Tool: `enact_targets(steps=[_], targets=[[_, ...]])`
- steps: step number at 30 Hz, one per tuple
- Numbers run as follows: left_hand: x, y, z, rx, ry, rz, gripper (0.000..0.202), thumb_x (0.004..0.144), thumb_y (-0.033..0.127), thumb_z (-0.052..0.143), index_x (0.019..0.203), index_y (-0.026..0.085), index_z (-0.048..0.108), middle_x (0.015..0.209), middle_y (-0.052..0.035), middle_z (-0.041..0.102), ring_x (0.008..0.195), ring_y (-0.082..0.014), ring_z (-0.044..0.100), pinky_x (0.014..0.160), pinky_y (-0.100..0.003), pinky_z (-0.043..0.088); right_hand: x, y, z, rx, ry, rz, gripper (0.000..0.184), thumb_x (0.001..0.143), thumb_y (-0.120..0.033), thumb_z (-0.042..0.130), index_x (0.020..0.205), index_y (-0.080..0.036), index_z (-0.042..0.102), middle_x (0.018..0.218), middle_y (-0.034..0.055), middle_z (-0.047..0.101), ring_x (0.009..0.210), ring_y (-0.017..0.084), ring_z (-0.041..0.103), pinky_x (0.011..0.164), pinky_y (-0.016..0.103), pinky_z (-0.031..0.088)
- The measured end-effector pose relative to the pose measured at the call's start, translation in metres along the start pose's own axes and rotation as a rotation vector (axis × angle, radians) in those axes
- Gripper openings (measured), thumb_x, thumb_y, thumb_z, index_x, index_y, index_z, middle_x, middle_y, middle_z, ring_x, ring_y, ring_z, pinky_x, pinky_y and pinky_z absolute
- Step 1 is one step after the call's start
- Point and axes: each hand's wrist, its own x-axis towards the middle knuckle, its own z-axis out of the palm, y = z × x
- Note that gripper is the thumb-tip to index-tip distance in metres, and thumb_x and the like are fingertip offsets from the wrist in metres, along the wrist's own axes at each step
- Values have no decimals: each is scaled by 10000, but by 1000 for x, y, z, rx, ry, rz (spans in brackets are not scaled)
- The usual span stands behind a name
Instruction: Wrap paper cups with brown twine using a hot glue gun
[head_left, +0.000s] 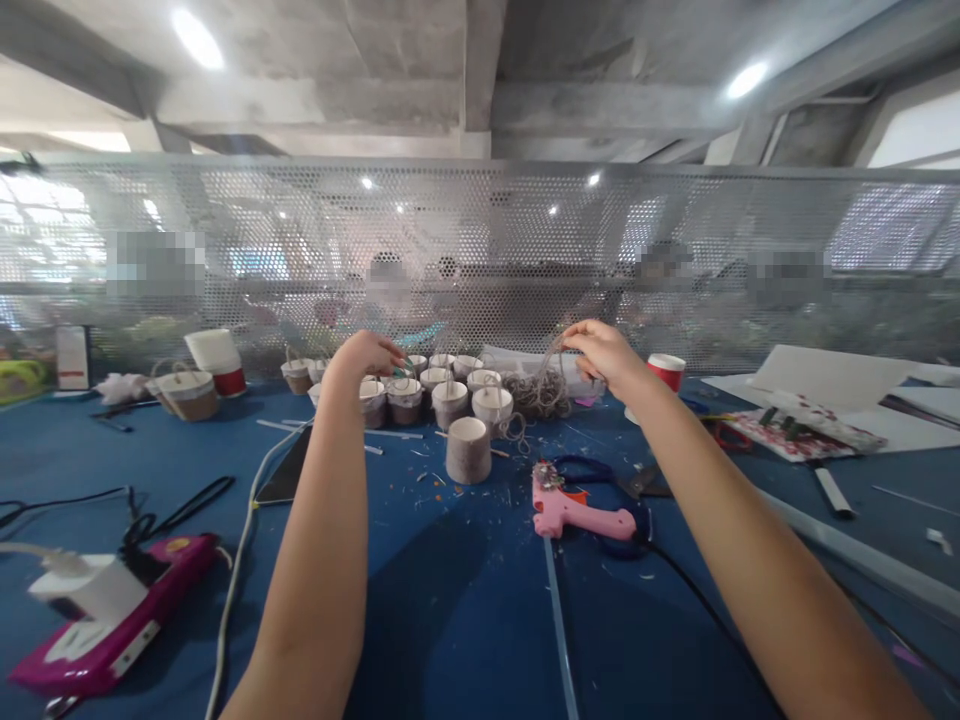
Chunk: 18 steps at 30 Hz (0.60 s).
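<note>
- Head view: the right hand (604, 355) is raised above the far part of the blue tabletop (450, 600). Its fingers are pinched closed on several strands of grey twine (541, 392).
- The twine hangs from that hand down to a loose tangle lying on the tabletop, just right of the small cups (450, 392).
- The left hand (365, 355) hovers over the left edge of those small cups, with its fingers curled closed and the knuckles facing the camera. I cannot tell whether it grips anything.
- The small cups stand in a tight cluster between the two hands, and several have thin loop handles.
- A single wrapped cup (469, 450) stands apart, nearer the camera.
- A pink glue gun (581, 512) lies on its side right of centre, with a black cord running from it.
- Blue-handled scissors (592, 470) lie just behind the glue gun.
- A magenta power strip (112, 620) with a white plug sits at the near left.
- Two red-and-white paper cups (217, 360) (666, 368) stand at the far left and close by the right hand.
- A perforated metal screen (480, 250) closes off the far edge of the tabletop.
</note>
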Motion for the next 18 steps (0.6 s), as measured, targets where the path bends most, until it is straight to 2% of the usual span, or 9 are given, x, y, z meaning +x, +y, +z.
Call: enact_targets(steps=[2,5,9,12,14,18], targets=[[-3,3,0,-46,-26,-5,333,594,-23,666,853,175,735,1014,-73,750,905,-193,700,686,-216,558,4,5,-2,-26,27,36,162,828,-63,487,738,-198,487,570,-73,534,284,21,263,339,216,333],[-7,7,-1,-149,-55,-26,383,568,-50,643,868,173,727,1003,-73,750,882,-193,697,662,-225,554,6,9,-4,-36,20,55,164,828,-58,483,729,-188,496,597,-59,564,288,15,269,344,215,339],[-15,13,-4,-266,-50,-22,340,573,-58,635,832,148,715,949,-85,748,811,-183,691,656,-245,549,5,8,-3,-60,-3,59,154,830,-70,488,733,-188,506,573,-68,555,283,13,256,339,206,332],[-23,20,-7,-393,-70,41,324,628,-35,641,889,145,710,998,-89,736,811,-159,688,708,-251,550,7,9,-2,-94,-8,56,140,833,-83,489,748,-193,507,526,-79,520,286,20,257,344,199,341],[-28,25,-10,-514,-99,110,330,679,-7,642,956,162,705,1046,-79,726,846,-145,685,743,-242,546,9,12,0,-128,-10,61,119,834,-94,488,772,-189,523,495,-74,498,302,37,316,376,205,397],[-37,35,-12,-700,-167,233,342,709,23,660,1005,187,707,1085,-66,717,876,-136,680,757,-230,535,11,25,1,-225,-113,83,74,785,-104,549,732,-147,579,549,13,582,483,122,582,539,272,535]])
